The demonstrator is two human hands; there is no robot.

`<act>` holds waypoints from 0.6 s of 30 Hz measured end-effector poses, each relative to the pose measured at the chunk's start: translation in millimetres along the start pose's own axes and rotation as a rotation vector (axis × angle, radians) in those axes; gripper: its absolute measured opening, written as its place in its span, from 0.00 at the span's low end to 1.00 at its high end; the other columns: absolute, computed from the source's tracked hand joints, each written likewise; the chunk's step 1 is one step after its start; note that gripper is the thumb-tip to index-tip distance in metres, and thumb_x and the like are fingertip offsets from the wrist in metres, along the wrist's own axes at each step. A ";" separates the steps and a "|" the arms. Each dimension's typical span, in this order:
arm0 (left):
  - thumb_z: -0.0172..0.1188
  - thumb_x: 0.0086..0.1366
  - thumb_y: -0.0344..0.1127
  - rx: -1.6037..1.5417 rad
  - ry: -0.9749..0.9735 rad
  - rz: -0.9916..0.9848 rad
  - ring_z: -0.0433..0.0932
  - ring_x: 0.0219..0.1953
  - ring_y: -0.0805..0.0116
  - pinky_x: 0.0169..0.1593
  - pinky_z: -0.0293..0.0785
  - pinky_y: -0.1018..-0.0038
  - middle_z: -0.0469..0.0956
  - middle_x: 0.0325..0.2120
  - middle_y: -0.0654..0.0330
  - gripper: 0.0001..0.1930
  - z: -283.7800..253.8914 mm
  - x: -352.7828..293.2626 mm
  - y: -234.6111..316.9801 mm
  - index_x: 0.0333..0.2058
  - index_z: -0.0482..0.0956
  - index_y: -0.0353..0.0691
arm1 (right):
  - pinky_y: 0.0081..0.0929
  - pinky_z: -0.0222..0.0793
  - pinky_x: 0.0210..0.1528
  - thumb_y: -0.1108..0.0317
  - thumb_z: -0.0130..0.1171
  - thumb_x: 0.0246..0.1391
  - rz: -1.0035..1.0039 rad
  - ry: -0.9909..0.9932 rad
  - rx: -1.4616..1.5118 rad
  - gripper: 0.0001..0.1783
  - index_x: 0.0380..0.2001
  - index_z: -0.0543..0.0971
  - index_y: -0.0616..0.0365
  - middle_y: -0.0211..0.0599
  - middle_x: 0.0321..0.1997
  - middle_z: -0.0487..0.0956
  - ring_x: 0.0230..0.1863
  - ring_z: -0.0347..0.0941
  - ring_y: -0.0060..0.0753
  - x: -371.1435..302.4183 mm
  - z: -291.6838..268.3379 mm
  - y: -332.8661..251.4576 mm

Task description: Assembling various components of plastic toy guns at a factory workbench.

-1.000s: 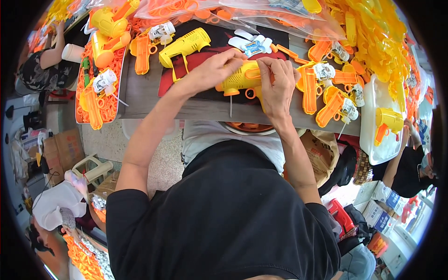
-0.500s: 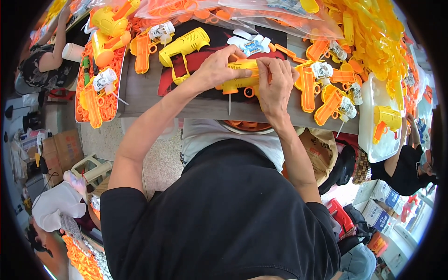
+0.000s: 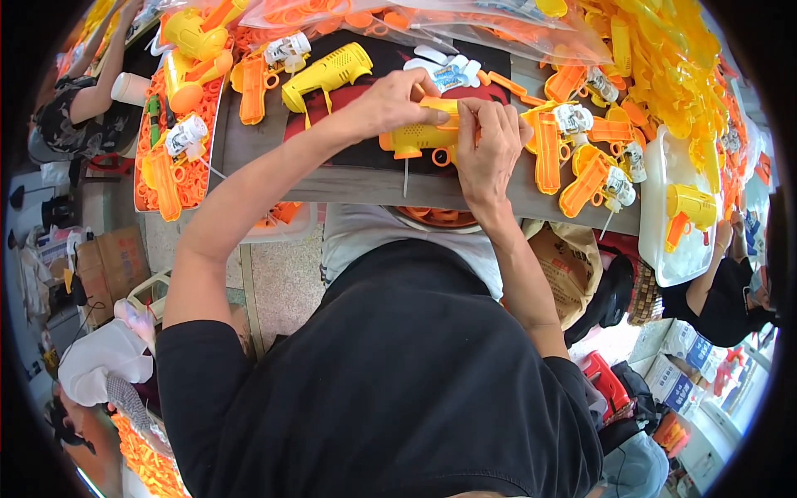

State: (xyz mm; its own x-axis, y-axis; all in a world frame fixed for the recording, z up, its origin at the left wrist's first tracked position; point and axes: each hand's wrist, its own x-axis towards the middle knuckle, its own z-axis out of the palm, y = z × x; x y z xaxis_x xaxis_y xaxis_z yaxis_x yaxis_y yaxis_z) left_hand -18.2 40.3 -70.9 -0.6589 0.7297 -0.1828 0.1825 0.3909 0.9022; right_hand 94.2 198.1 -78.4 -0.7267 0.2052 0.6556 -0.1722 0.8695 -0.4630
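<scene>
A yellow plastic toy gun (image 3: 415, 139) with orange parts is held level over the near edge of the worktable. A thin pale strip hangs down from its underside. Thumb and fingers of my left hand (image 3: 388, 106) close on its top side. My right hand (image 3: 491, 153) pinches at its right end, and the curled fingers hide what lies under them. Behind my left wrist, a second yellow toy gun body (image 3: 328, 76) rests on the dark red mat. White and blue sticker pieces (image 3: 448, 73) lie just beyond my hands.
At left stands a tray (image 3: 212, 137) full of orange rings and toy parts. Several orange-and-yellow toy guns (image 3: 548, 153) lie right of my hands. A white bin (image 3: 664, 249) and heaped yellow parts (image 3: 643, 66) are farther right. Other people work at both sides.
My left elbow and forearm have swung outward to the left and lower. Both hands keep their hold on the toy gun, which has shifted only slightly.
</scene>
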 end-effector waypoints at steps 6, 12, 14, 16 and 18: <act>0.71 0.61 0.46 -0.009 -0.055 0.110 0.76 0.52 0.69 0.58 0.70 0.71 0.78 0.47 0.55 0.28 -1.1 -20.1 -5.5 0.54 0.73 0.37 | 0.32 0.56 0.47 0.67 0.63 0.58 0.067 -0.048 0.095 0.04 0.35 0.80 0.54 0.28 0.30 0.77 0.35 0.70 0.31 -1.6 -9.4 1.4; 0.74 0.56 0.50 0.069 -0.085 0.062 0.73 0.57 0.62 0.61 0.67 0.68 0.76 0.52 0.51 0.36 -4.6 -20.8 0.4 0.58 0.71 0.38 | 0.27 0.64 0.38 0.66 0.69 0.53 0.108 -0.251 0.213 0.08 0.32 0.83 0.58 0.29 0.28 0.77 0.29 0.70 0.26 9.1 -31.2 4.5; 0.75 0.56 0.50 0.073 -0.080 0.072 0.73 0.57 0.62 0.61 0.67 0.68 0.76 0.52 0.52 0.36 -5.2 -19.8 0.4 0.58 0.71 0.38 | 0.25 0.66 0.32 0.68 0.69 0.53 0.231 -0.211 0.345 0.08 0.32 0.84 0.61 0.32 0.26 0.78 0.27 0.70 0.24 12.5 -27.8 4.3; 0.75 0.55 0.50 0.064 -0.061 0.083 0.73 0.57 0.62 0.61 0.67 0.68 0.76 0.51 0.53 0.37 -4.3 -20.6 -0.2 0.58 0.70 0.38 | 0.24 0.67 0.31 0.69 0.69 0.54 0.206 -0.285 0.301 0.08 0.35 0.84 0.62 0.34 0.27 0.79 0.28 0.71 0.23 12.2 -25.4 4.9; 0.75 0.55 0.50 0.060 -0.055 0.091 0.73 0.58 0.62 0.62 0.67 0.67 0.76 0.51 0.53 0.37 -3.5 -20.5 -2.2 0.58 0.70 0.37 | 0.26 0.65 0.36 0.67 0.69 0.54 0.191 -0.289 0.259 0.08 0.34 0.84 0.61 0.33 0.27 0.79 0.30 0.71 0.25 12.7 -23.9 2.5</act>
State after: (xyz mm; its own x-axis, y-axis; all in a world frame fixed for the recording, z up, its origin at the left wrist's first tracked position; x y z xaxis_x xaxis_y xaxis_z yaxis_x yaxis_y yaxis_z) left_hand -7.7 22.6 -67.8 -0.5967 0.7928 -0.1240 0.2843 0.3533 0.8913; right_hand 100.4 213.6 -57.0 -0.9115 0.1853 0.3671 -0.1513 0.6790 -0.7184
